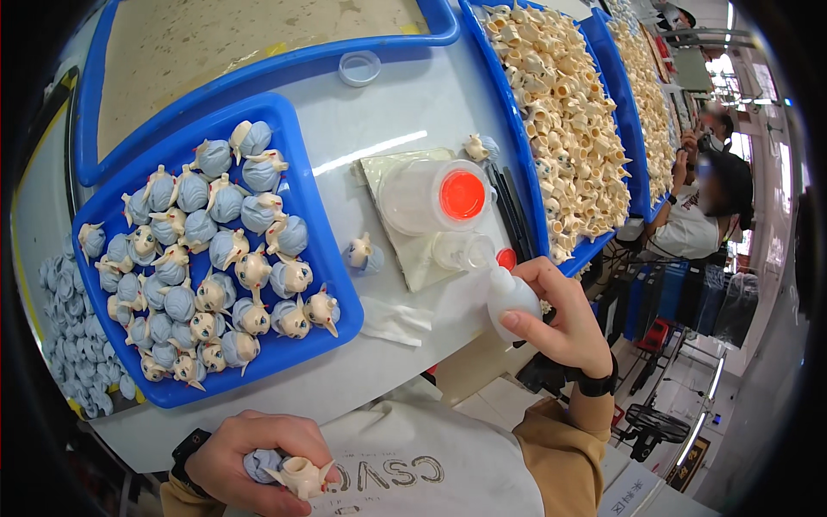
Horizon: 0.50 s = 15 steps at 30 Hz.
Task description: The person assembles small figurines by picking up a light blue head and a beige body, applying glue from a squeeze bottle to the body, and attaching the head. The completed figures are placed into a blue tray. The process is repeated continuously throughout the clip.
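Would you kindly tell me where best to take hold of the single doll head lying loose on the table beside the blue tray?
Probably pinch the loose doll head across its rounded blue-haired back, fingers coming from above. It lies alone on the table, clear of the blue tray; its pointed ears look awkward to hold.

A blue tray [323, 258] packed with blue-haired doll heads [226, 203] sits on the left part of the white table [405, 112], and a larger blue tray [258, 73] with a bare beige floor lies toward the table's far left corner, a small clear ring-shaped lid [359, 68] just beside its near rim. Two long blue trays [527, 189] heaped with cream-coloured doll heads [568, 121] run along the right edge. Near the table's middle, one loose doll head [363, 255] lies beside a clear jar with an orange lid [431, 196].
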{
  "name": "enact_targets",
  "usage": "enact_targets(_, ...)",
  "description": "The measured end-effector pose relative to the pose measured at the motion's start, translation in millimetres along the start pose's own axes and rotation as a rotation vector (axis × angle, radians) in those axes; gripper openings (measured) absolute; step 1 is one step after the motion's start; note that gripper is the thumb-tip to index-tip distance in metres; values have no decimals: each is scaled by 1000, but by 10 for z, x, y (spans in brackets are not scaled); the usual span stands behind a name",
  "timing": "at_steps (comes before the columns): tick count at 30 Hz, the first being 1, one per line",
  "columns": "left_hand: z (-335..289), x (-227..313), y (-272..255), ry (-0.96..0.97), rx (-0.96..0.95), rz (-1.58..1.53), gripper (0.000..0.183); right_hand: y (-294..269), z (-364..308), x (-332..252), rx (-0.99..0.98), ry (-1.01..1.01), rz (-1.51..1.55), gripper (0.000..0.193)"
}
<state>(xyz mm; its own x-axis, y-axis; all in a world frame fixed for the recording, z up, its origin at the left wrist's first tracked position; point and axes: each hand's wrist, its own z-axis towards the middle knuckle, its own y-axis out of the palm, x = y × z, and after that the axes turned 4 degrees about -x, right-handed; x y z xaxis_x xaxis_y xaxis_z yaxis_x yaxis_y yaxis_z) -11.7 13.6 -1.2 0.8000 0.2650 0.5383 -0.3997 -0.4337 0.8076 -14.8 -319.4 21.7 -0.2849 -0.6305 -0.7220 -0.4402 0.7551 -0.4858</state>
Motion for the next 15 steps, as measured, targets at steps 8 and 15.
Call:
enact_targets(8, -18, -1, 69, -1, 79, -87, 30, -14, -2, -1, 10, -7, -2, 30)
enact_targets(15, 9, -1, 16, -2, 27, -16, 30, 4, 6, 5, 21, -20, -2, 29)
